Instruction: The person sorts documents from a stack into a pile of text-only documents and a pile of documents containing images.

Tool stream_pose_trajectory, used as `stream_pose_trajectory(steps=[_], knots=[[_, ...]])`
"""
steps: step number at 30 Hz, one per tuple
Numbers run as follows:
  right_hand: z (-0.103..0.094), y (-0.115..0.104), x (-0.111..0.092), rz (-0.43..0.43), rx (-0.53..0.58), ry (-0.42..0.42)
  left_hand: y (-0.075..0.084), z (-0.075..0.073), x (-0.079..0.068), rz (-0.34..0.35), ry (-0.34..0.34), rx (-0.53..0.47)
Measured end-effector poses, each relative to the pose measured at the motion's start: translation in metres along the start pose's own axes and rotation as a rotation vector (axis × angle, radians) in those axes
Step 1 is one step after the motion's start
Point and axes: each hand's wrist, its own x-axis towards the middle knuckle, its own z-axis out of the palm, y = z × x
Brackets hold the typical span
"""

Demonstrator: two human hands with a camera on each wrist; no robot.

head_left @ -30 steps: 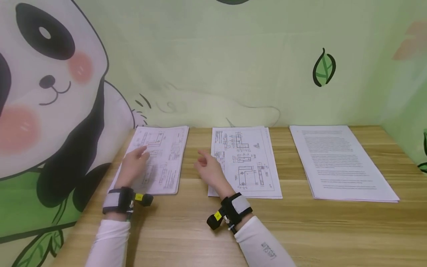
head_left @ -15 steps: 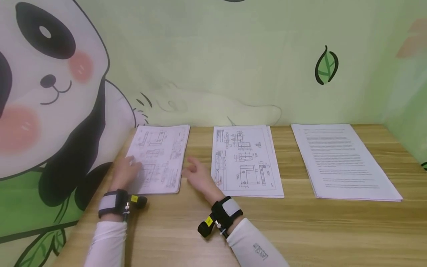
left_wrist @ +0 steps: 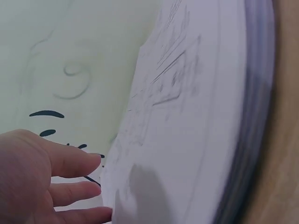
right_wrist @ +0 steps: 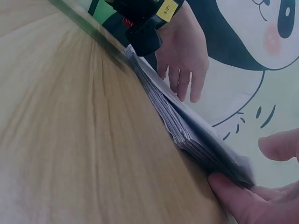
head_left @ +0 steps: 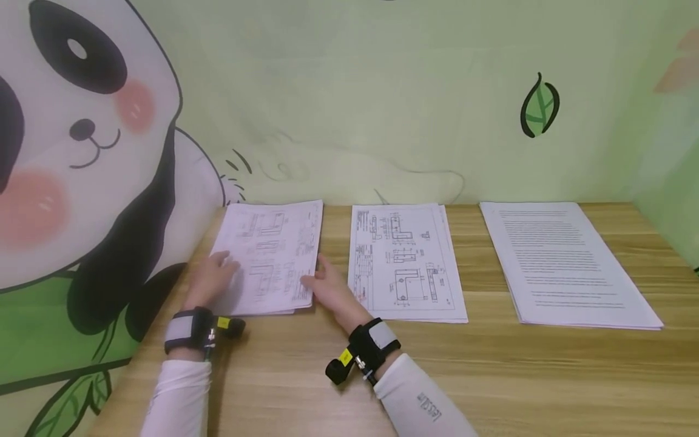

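Note:
A stack of papers (head_left: 278,261) printed with line drawings lies at the left of the table. Its upper sheets jut out to the right over those beneath. My left hand (head_left: 210,279) is at the stack's left edge; in the left wrist view its fingers (left_wrist: 74,190) are extended toward the paper edge. At the right edge is my right hand (head_left: 335,294). In the right wrist view, the fingers (right_wrist: 233,196) lie under the raised edge of the upper sheets (right_wrist: 205,130), while the thumb (right_wrist: 280,144) stands apart above them. Some fingertips are out of sight.
A second pile of drawing sheets (head_left: 409,261) lies in the middle, close to my right forearm. Farther right is a pile of text pages (head_left: 568,267). The wooden table (head_left: 519,376) ends at a printed backdrop (head_left: 355,109) behind the papers.
My right hand has come to the left stack's right edge, moving left first. The upper sheets have shifted right and their edge has risen. My left hand moved to the stack's left edge.

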Motion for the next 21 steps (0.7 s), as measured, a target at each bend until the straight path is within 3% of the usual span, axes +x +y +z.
stream_pose_trajectory(steps=[9,16,21], knots=[[-0.01,0.008,0.004,-0.021,0.036,0.115,0.011,-0.001,-0.007,0.027,-0.036,-0.03],[-0.02,-0.004,0.0,0.017,0.085,0.135,0.014,0.005,-0.002,0.018,-0.048,-0.085],[-0.024,-0.01,-0.002,0.056,-0.026,0.161,0.017,0.011,0.0,0.029,-0.069,-0.113]])
